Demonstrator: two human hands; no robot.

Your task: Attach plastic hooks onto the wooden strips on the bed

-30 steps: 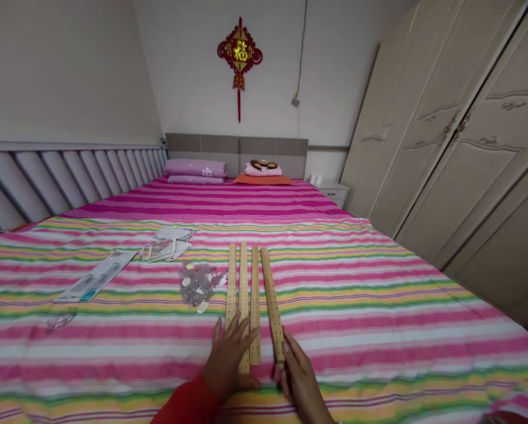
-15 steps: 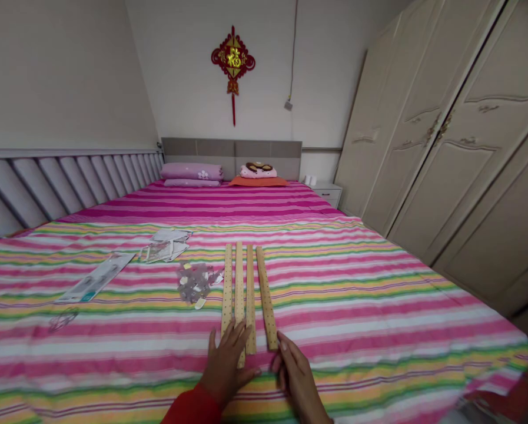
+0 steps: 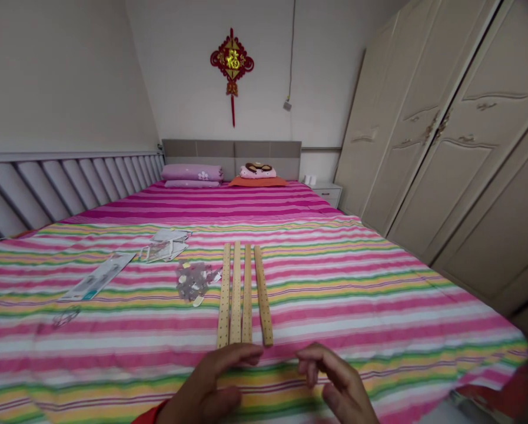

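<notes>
Several pale wooden strips with rows of small holes lie lengthwise on the striped bedspread. Three of them, with the middle strip (image 3: 236, 294) among them, lie close side by side. The rightmost strip (image 3: 264, 297) sits a little apart and slants slightly. My left hand (image 3: 213, 377) is just below the near ends of the left three, fingers bent toward the right, thumb apart, holding nothing. To the right of the strips, my right hand (image 3: 336, 377) hovers over the bedspread with curved, parted fingers and nothing in them. The near tips of the left strips are partly hidden by my left hand.
Left of the strips lies a clear bag of small parts (image 3: 195, 281). Beyond it are crumpled white packaging (image 3: 166, 244), a long flat packet (image 3: 99, 277) and a thin wire-like bundle (image 3: 66, 317). Pillows (image 3: 192, 172) rest at the headboard; a wardrobe (image 3: 422, 147) stands right.
Both hands have come off the strips and drawn back toward me. My left hand no longer presses the middle strips, and my right hand has let go of the rightmost strip and moved right.
</notes>
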